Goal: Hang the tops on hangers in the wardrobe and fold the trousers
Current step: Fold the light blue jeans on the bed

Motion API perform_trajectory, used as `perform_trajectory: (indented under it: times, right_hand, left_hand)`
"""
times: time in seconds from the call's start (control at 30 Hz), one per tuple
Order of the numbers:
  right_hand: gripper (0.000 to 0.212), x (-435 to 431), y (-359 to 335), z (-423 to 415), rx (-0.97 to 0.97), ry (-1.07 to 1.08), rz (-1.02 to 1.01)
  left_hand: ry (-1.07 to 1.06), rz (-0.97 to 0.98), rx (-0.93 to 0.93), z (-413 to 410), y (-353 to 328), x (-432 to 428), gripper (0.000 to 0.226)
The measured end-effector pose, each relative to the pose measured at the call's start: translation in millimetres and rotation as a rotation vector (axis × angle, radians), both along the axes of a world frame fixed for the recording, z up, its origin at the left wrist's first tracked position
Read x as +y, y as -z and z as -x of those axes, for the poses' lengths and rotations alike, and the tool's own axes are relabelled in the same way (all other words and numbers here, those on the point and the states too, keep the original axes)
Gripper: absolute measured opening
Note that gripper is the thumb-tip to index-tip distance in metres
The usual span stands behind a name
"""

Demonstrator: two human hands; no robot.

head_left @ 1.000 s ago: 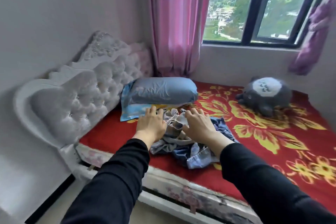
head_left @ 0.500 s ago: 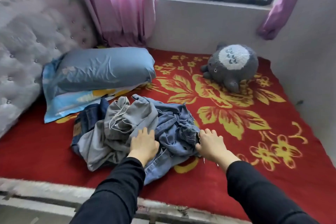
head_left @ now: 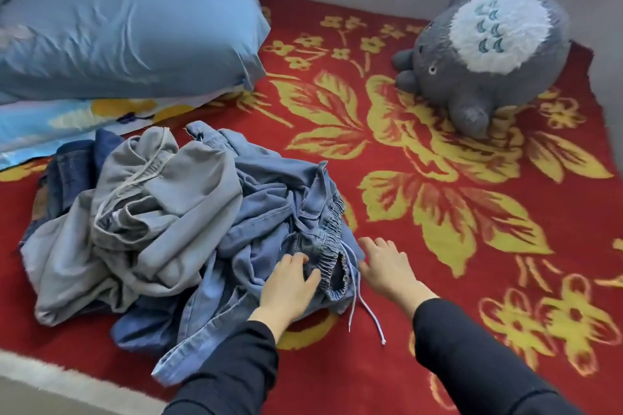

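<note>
A heap of clothes lies on the red flowered blanket [head_left: 455, 330]. Grey drawstring trousers [head_left: 151, 212] are on top at the left, light blue denim trousers [head_left: 266, 199] are at the right, and dark blue jeans [head_left: 74, 158] show underneath at the back left. My left hand [head_left: 290, 283] lies on the light blue trousers, its fingers curled into the fabric beside the elastic waistband [head_left: 332, 246]. My right hand [head_left: 384, 266] rests flat on the blanket just right of that waistband, fingers straight, touching its edge. A white drawstring [head_left: 367, 313] trails between my hands.
A blue pillow [head_left: 128, 34] sits on a patterned one [head_left: 67, 125] behind the heap. A grey plush toy [head_left: 488, 47] lies at the far right by the wall. The bed's white front edge [head_left: 50, 377] runs along the lower left.
My view has dropped and closed in on the heap. Both hands have slid right to the light blue trousers' waistband, and the left hand has curled into the fabric.
</note>
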State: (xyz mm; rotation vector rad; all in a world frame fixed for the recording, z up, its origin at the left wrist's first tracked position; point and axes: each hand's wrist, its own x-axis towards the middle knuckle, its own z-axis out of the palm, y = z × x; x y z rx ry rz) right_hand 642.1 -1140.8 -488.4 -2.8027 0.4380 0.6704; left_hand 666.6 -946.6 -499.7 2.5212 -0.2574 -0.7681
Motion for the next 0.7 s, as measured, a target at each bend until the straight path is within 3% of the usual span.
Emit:
perform_trajectory:
  times: [0.1, 0.2, 0.23, 0.4, 0.47, 0.53, 0.63, 0.7]
  right_hand:
    - [0.037, -9.4, 30.7, -23.4, 0.011, 0.184, -0.222]
    - [0.038, -4.7, 47.5, -39.7, 0.054, 0.336, -0.458]
    - [0.037, -2.2, 50.8, -43.1, 0.05, 0.362, -0.524]
    - [0.022, 9.8, 57.1, -40.1, 0.023, 0.526, -0.929]
    - [0.041, 17.8, 63.1, -31.2, 0.045, 0.389, -0.894]
    - [0.05, 27.3, 68.9, -25.3, 0.095, 0.26, -0.667]
    - [0.022, 31.2, 65.5, -21.6, 0.024, 0.249, -0.627]
    - [0.02, 27.8, 58.2, -14.4, -0.019, 0.154, -0.635]
  left_hand:
    - [-0.046, 0.057, 0.069, -4.5, 27.7, -23.6, 0.052]
    - [-0.108, 0.127, 0.093, -16.6, 37.9, -34.0, 0.029]
    - [-0.17, 0.159, 0.053, -23.2, 37.6, -34.9, 0.016]
    - [-0.377, 0.264, -0.246, -75.2, 24.6, -43.8, 0.012]
    - [-0.307, 0.274, -0.215, -93.4, 20.6, -53.6, 0.009]
    - [-0.196, 0.215, -0.092, -102.6, 20.9, -62.6, 0.018]
    - [-0.048, 0.009, -0.002, -98.4, 21.9, -73.2, 0.045]
    - [0.007, -0.073, 0.008, -92.4, 18.6, -79.2, 0.059]
